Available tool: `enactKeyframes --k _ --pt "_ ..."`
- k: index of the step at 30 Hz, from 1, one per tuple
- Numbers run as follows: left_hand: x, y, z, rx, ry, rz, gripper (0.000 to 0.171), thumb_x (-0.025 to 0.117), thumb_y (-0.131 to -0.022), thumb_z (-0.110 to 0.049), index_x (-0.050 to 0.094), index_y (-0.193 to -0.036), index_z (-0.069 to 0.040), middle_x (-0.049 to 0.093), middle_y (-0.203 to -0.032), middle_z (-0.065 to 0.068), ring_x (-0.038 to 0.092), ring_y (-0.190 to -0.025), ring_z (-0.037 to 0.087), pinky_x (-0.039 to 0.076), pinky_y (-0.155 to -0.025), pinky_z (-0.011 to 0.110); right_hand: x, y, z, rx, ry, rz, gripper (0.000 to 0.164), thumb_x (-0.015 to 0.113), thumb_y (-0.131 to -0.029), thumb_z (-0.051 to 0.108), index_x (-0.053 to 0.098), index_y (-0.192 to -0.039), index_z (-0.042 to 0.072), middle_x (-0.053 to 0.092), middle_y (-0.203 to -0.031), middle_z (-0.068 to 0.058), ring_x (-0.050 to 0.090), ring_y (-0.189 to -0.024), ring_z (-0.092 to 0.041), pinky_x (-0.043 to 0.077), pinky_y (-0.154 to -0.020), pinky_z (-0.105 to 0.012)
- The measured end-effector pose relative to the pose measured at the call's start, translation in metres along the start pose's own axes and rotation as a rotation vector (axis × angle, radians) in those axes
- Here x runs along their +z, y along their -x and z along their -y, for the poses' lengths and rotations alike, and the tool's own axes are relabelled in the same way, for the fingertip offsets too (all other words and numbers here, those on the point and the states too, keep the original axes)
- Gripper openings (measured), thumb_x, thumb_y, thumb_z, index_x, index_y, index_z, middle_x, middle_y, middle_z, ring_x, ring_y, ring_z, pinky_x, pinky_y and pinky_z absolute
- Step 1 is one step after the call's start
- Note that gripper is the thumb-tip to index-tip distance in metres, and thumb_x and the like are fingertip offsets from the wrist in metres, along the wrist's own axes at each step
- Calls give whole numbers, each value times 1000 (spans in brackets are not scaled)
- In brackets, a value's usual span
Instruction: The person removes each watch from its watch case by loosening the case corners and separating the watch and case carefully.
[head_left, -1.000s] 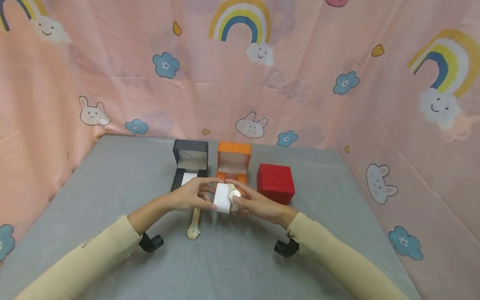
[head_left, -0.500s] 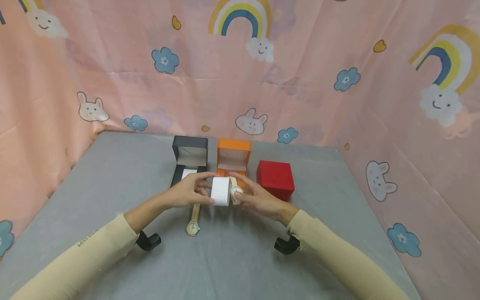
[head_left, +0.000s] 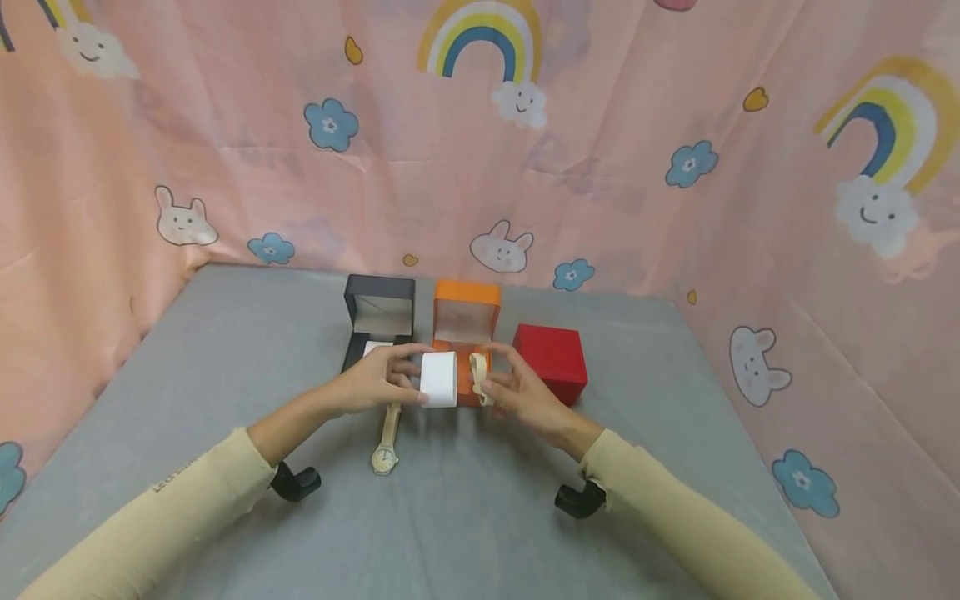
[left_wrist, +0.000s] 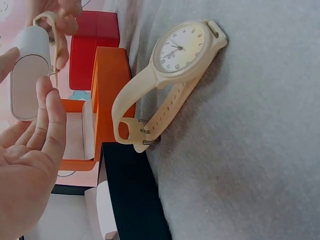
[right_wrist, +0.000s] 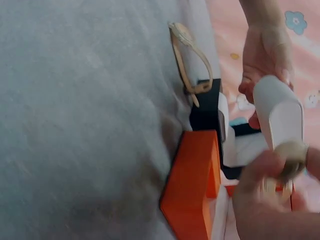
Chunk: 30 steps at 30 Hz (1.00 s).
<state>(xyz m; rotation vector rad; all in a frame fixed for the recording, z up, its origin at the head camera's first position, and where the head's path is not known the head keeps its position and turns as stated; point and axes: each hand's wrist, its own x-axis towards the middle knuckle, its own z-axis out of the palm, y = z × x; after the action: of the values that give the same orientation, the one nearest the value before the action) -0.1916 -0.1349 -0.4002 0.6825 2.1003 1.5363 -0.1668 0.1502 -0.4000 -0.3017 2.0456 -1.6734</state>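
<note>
My left hand (head_left: 367,385) holds a white watch cushion (head_left: 438,380) by its end, raised in front of the boxes. A short gap to the right, my right hand (head_left: 531,402) pinches a cream wristwatch (head_left: 480,379) with a looped strap. In the right wrist view that watch's case (right_wrist: 291,157) is blurred, close to the end of the cushion (right_wrist: 287,120). Below my left hand, a second cream wristwatch (head_left: 385,458) lies on the table; the left wrist view shows its numbered dial (left_wrist: 179,47) and buckled strap.
An open black box (head_left: 380,286) with a white cushion (head_left: 375,345) inside stands behind my left hand. Right of it is an open orange box (head_left: 468,292), partly hidden by the hands. A closed red box (head_left: 551,358) sits beside my right hand, on the grey cloth (head_left: 480,517).
The wristwatch has come off the white cushion and moved right with my right hand, leaving a gap between them. My left hand and the cushion have shifted slightly left.
</note>
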Motion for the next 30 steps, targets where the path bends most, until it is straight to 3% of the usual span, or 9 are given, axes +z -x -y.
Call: enactKeyframes --k 3,5,9,13,18,25,30 --pt "1 -1 0 -2 -1 10 82 76 -87 -8 31 -154 6 65 -129 30 70 -85 11 55 -74 25 -1 2 1 -4 -16 47 51 57 -104 18 33 -149 23 60 -114 -16 60 -91 -31 51 -69 -25" --pt "2 -1 0 -3 3 15 82 77 -87 -8 31 -154 6 65 -129 30 70 -85 11 56 -75 26 -1 2 1 0 -4 65 48 57 -104 20 36 -147 22 58 -113 -14 60 -91 -28 52 -70 -26" --pt "0 -1 -1 1 -4 10 82 76 -87 -9 31 -155 5 65 -129 29 70 -86 12 56 -75 27 -1 3 3 10 50 50 55 63 -100 26 39 -150 21 54 -137 -13 57 -113 -28 55 -87 -38" --pt "-2 0 -1 -3 -8 11 85 76 -87 -9 28 -156 5 66 -128 27 71 -88 13 56 -76 25 0 2 2 6 76 48 66 68 -97 27 37 -155 22 41 -156 -14 43 -137 -34 51 -102 -52" --pt "-1 0 0 1 0 15 85 76 -87 -9 28 -156 5 66 -128 28 72 -89 14 56 -76 24 -2 2 -5 -3 64 56 72 69 -96 23 33 -159 22 32 -162 -13 33 -146 -40 49 -107 -52" --pt "0 1 0 1 -7 16 83 75 -88 -9 29 -156 4 64 -130 29 72 -90 13 56 -77 24 -4 6 -10 12 36 39 74 68 -97 18 29 -160 22 30 -162 -16 61 -127 -38 52 -105 -40" --pt "2 1 0 -1 -19 18 83 76 -88 -11 30 -156 5 62 -133 30 73 -91 15 56 -79 25 -4 8 -11 -19 56 49 77 66 -98 15 24 -162 20 23 -166 -18 60 -128 -42 55 -100 -33"
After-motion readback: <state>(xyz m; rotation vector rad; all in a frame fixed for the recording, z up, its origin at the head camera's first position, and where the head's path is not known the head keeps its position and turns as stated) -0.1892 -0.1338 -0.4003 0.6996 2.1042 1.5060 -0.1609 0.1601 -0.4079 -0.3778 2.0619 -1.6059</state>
